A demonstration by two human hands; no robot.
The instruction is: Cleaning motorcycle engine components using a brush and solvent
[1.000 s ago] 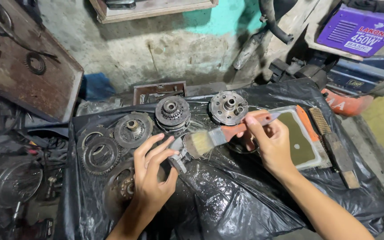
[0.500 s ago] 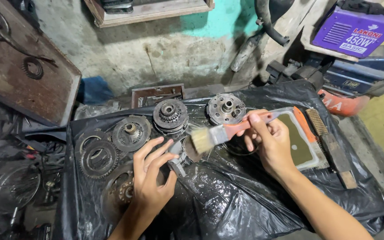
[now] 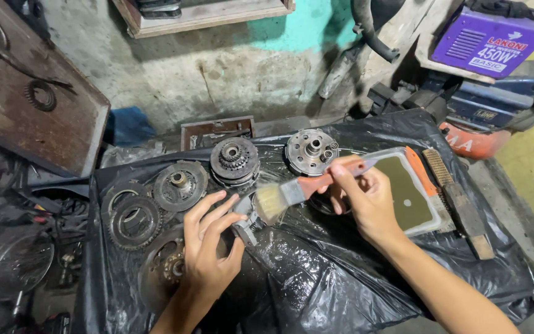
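My left hand point(image 3: 208, 244) holds a small grey metal part point(image 3: 244, 218) between thumb and fingertips, just above the black plastic sheet point(image 3: 316, 278). My right hand point(image 3: 366, 201) grips the orange handle of a paintbrush point(image 3: 298, 192); its pale bristles touch the metal part. Round clutch parts lie just behind the hands: a hub with a gear point(image 3: 234, 161), a drilled plate point(image 3: 311, 150), a disc with a centre boss point(image 3: 180, 184).
Toothed rings point(image 3: 132, 218) and a dirty housing point(image 3: 167, 266) lie at the left. A shallow tray of dark liquid point(image 3: 410, 192) and a wire brush point(image 3: 458, 204) sit at the right. A purple box point(image 3: 489, 40) stands at the back right, a rusty board point(image 3: 32, 93) at the back left.
The brush has moved left and down, so its bristles now rest on the part in my left hand. My left hand has barely moved.
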